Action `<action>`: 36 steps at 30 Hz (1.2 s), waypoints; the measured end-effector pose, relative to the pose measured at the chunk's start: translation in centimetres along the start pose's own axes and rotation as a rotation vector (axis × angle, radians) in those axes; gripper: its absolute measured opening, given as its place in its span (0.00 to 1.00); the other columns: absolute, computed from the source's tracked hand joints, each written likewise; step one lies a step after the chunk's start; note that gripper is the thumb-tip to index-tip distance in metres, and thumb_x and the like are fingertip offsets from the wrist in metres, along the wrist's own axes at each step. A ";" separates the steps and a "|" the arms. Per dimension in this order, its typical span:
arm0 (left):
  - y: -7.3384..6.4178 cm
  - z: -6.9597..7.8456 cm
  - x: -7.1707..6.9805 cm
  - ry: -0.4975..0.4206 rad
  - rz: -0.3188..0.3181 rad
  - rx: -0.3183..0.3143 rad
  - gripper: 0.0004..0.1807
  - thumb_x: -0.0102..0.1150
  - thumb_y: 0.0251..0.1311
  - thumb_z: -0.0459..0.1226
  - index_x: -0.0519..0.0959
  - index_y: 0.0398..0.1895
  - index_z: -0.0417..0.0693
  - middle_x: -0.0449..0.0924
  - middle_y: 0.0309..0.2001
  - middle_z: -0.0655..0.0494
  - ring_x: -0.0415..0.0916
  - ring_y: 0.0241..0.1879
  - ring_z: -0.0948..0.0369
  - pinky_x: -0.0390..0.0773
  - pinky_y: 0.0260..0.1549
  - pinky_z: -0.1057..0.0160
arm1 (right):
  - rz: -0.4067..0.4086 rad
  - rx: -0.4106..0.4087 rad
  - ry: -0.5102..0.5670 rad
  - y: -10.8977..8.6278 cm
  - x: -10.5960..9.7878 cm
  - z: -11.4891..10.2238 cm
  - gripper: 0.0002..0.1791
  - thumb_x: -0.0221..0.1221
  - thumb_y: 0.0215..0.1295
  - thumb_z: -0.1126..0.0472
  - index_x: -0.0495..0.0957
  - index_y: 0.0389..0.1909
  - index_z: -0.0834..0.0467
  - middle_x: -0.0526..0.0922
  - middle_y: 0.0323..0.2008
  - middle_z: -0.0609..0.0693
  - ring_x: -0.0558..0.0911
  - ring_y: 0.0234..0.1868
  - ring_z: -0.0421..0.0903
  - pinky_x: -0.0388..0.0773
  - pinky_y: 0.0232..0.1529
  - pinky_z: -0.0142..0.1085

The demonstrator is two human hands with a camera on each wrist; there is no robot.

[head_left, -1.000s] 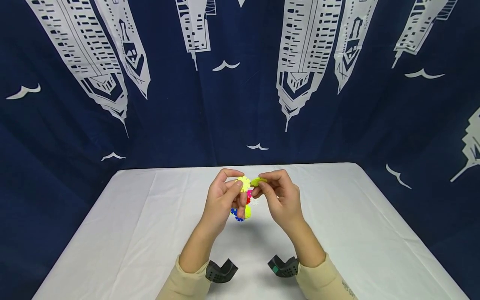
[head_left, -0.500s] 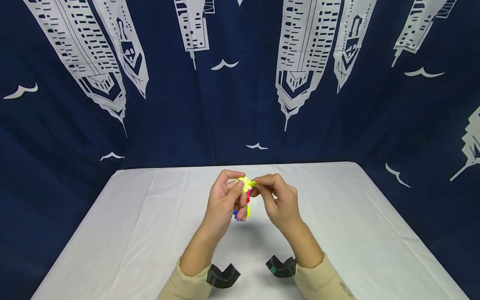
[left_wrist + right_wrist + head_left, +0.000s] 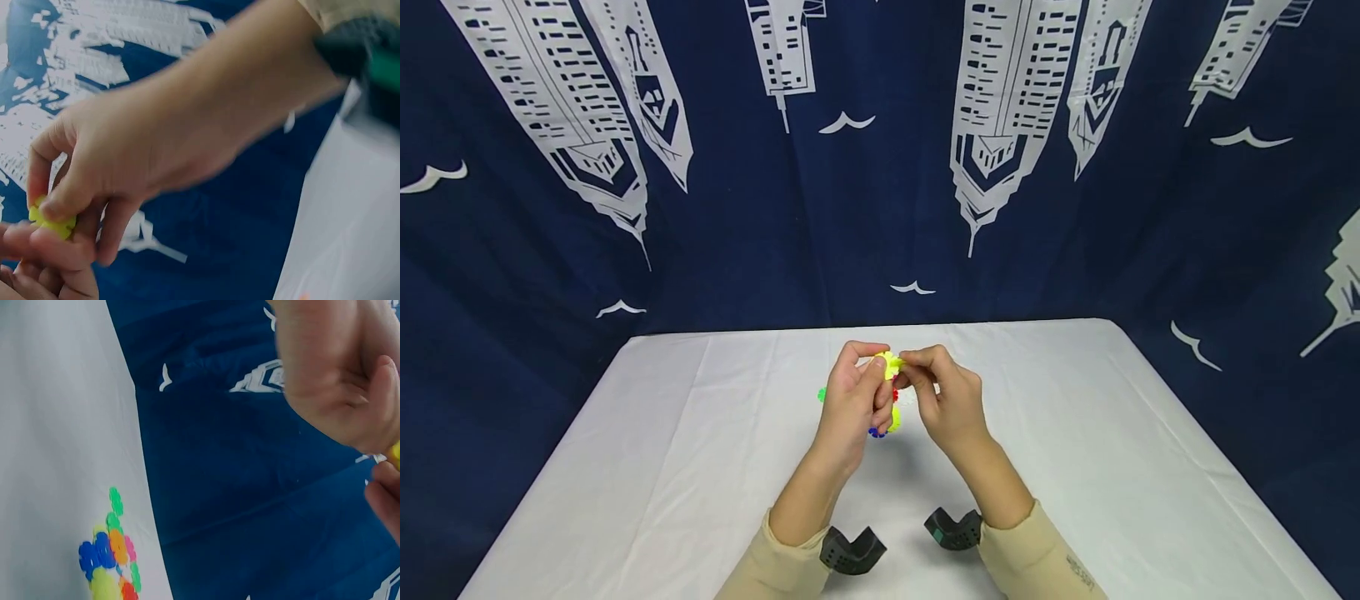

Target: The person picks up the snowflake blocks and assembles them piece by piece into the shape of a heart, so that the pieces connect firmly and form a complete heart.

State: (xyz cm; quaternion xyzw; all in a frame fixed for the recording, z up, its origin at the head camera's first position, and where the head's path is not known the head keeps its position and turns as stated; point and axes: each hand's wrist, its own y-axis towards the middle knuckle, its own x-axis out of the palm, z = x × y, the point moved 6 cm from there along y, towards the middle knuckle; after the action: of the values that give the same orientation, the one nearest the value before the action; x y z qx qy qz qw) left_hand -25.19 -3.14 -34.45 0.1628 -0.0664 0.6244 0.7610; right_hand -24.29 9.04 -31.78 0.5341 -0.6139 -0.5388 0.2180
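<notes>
Above the table, my left hand point(image 3: 850, 408) pinches a yellow notched plastic disc point(image 3: 889, 365) between thumb and index finger, its flat face turned toward the head camera. A second yellow disc point(image 3: 902, 363), seen nearly edge-on, meets its right edge. My right hand point(image 3: 951, 404) pinches that second disc, and the fingertips hide most of it. In the left wrist view, the fingers of both hands come together around the yellow disc point(image 3: 59, 226). Only a sliver of yellow plastic point(image 3: 395, 454) shows past the right hand point(image 3: 344, 375) in the right wrist view.
Several notched discs in blue, green, orange, pink, red and yellow lie in a cluster point(image 3: 105, 550) on the white tablecloth point(image 3: 700, 467), partly behind the hands in the head view. A dark blue printed curtain point(image 3: 820, 233) hangs behind the table's far edge.
My right hand has moved left, bringing its disc from a tilted position beside the left-hand disc to edge-on against it. The left hand stays nearly in place. A green disc now shows left of it.
</notes>
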 end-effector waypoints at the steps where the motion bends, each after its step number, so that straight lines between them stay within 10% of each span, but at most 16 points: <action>1: 0.1 0.0 -0.2 0.030 0.003 0.002 0.11 0.42 0.74 0.32 0.64 0.56 0.43 0.66 0.16 0.58 0.59 0.09 0.65 0.64 0.12 0.71 | -0.024 0.003 -0.008 0.0 0.1 0.2 0.13 0.65 0.55 0.78 0.77 0.40 0.66 0.87 0.31 0.54 0.86 0.27 0.43 0.84 0.33 0.26; 8: 0.6 1.1 -2.4 0.194 0.077 0.077 0.11 0.47 0.74 0.33 0.64 0.56 0.44 0.80 0.23 0.47 0.74 0.10 0.60 0.81 0.19 0.67 | -0.248 0.270 0.000 -0.9 1.5 3.1 0.20 0.66 0.63 0.66 0.75 0.55 0.59 0.87 0.43 0.52 0.85 0.39 0.45 0.86 0.40 0.38; 16: 0.6 1.5 -2.9 0.184 0.090 0.093 0.14 0.45 0.73 0.31 0.63 0.59 0.47 0.80 0.27 0.51 0.75 0.10 0.61 0.81 0.20 0.67 | -0.605 0.697 -0.118 -6.4 5.8 9.2 0.14 0.69 0.61 0.59 0.81 0.47 0.54 0.81 0.37 0.50 0.75 0.32 0.42 0.74 0.34 0.33; 23: 0.7 1.4 -2.7 0.198 0.074 0.093 0.14 0.45 0.73 0.31 0.64 0.59 0.49 0.81 0.28 0.52 0.75 0.10 0.61 0.80 0.19 0.67 | -0.789 0.652 -0.131 -9.2 7.4 10.6 0.21 0.76 0.51 0.55 0.85 0.48 0.50 0.79 0.36 0.48 0.74 0.34 0.41 0.73 0.36 0.33; 36: 0.7 0.7 -2.1 0.206 0.046 0.057 0.14 0.47 0.74 0.32 0.65 0.59 0.49 0.79 0.38 0.28 0.75 0.11 0.61 0.82 0.21 0.67 | -0.727 0.628 -0.208 -9.7 7.4 11.4 0.12 0.73 0.56 0.56 0.87 0.42 0.50 0.76 0.29 0.43 0.71 0.30 0.39 0.69 0.32 0.31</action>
State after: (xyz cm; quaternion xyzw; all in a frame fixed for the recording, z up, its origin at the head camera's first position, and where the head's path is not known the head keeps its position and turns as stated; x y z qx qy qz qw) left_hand -26.23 -5.26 -34.33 0.1178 0.0260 0.6567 0.7444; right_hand -32.31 8.77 -46.47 0.6971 -0.5391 -0.4192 -0.2184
